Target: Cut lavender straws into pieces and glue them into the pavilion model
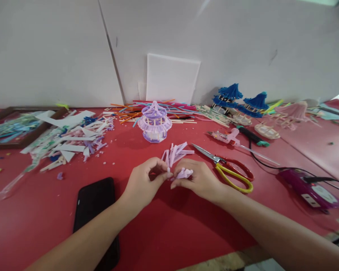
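Observation:
My left hand (148,177) pinches the end of a short lilac pipe cleaner piece, whose pale tip (168,170) shows at the fingertips. Close against it, my right hand (199,178) is closed around a small bunch of folded lilac pipe cleaners (184,173). Just beyond the fingers lies a loose pile of cut lilac pipe cleaner pieces (175,152). Farther back stands a small round lilac pavilion model (154,122) with a pointed roof and thin posts. Scissors (231,167) with red and yellow handles rest right of my right hand, blades partly apart.
A black phone (94,203) lies by my left forearm. Paper and fuzzy scraps (73,139) are heaped at left, near a brown frame (25,141). At right are a pink glue gun (226,137), a purple power strip (310,188) with cords, and blue-roofed models (228,96). Colored sticks (183,109) line the back.

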{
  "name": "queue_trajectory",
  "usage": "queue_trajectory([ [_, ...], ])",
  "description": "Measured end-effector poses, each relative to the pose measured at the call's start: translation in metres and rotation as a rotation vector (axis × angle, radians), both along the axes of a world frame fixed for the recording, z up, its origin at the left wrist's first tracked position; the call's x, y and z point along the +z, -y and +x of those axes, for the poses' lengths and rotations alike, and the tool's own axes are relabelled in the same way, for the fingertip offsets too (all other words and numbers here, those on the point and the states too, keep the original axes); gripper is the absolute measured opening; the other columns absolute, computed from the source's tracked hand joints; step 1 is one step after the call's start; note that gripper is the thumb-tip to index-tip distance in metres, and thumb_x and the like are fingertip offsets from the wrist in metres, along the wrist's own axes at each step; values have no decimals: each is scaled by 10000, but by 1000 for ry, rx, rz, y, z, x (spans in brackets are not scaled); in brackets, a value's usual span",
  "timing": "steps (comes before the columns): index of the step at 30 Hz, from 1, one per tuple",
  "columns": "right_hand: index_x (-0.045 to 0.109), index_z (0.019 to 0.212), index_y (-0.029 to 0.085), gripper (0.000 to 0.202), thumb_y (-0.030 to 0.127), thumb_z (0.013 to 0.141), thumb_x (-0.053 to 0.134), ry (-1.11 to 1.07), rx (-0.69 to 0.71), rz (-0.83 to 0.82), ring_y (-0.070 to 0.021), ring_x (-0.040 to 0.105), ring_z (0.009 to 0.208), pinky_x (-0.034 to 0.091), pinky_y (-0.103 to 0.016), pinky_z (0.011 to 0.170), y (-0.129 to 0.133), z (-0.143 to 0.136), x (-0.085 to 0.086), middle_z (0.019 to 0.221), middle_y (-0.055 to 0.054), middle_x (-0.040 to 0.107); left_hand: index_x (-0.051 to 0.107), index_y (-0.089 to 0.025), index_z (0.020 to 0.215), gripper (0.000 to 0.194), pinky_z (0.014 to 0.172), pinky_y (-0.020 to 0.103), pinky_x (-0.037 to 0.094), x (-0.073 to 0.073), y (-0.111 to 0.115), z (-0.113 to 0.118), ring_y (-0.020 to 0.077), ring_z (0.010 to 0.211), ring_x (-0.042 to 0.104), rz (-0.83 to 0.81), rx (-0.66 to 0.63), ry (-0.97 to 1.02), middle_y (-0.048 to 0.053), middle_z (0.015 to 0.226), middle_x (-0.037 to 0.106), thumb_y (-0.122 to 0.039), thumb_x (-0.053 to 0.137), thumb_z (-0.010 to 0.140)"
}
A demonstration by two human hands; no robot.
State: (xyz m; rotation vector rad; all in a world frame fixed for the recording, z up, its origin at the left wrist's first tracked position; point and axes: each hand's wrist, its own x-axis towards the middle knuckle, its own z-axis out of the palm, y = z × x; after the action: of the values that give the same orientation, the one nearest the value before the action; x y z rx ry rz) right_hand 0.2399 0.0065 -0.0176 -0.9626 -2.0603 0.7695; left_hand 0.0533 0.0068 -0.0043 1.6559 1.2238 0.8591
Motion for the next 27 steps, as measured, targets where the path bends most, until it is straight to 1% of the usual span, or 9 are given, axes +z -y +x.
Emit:
queue_trajectory([
  [4,589,798,181,145,297,882,616,99,31,112,-164,585,831,473,-276,750,0,-1,-1,863,-37,618,588,-208,754,43,640,236,449,2,3,1,140,727,612,29,-29,-36,-19,745,659,-241,616,764],
  [6,567,820,181,93,232,894,588,147,56,95,-165,581,816,476,-277,739,0,-2,-1,846,-35,613,592,-210,760,28,634,236,442,3,5,2,144,745,616,41,-41,-52,-17,760,667,-232,603,774],
  [10,547,862,184,92,146,838,627,212,13,-20,-159,578,770,483,-280,717,0,-4,-2,839,-19,609,607,-208,743,42,653,236,448,4,6,3,139,740,609,77,-53,-34,-18,763,665,-230,633,768],
  [15,569,850,164,89,96,813,613,271,45,25,-179,569,858,496,-303,778,-1,-7,-4,921,-61,588,607,-201,717,79,653,236,455,1,6,5,128,690,605,24,-71,20,-26,720,660,-204,684,729],
  [17,587,842,157,54,110,854,564,303,76,34,-180,570,876,498,-306,804,0,-9,-5,935,-76,582,566,-202,717,146,629,230,458,0,7,6,124,667,602,-30,-34,61,-37,707,648,-185,709,694],
  [19,598,835,159,118,126,893,501,342,91,44,-188,566,884,495,-325,833,1,-10,-6,912,-79,582,553,-206,727,180,611,225,455,-1,8,6,123,664,593,-36,-1,65,-43,705,631,-175,723,676],
  [22,594,922,164,149,155,924,445,300,103,52,-213,544,976,462,-381,915,2,-13,-6,964,-91,589,656,-225,801,169,625,233,455,1,7,5,125,705,574,47,17,58,-29,771,600,-197,751,664],
  [25,556,895,175,208,281,974,396,124,196,-16,-189,536,920,462,-376,884,5,-14,-2,943,-75,584,716,-222,721,104,679,254,472,3,5,4,125,737,553,54,-38,149,-9,809,544,-276,780,659],
  [27,519,792,177,341,409,987,362,-20,299,-160,-151,524,793,477,-327,784,7,-15,0,827,-43,558,719,-202,679,185,668,262,503,4,4,3,134,762,563,-53,-151,262,11,861,519,-384,752,699],
])
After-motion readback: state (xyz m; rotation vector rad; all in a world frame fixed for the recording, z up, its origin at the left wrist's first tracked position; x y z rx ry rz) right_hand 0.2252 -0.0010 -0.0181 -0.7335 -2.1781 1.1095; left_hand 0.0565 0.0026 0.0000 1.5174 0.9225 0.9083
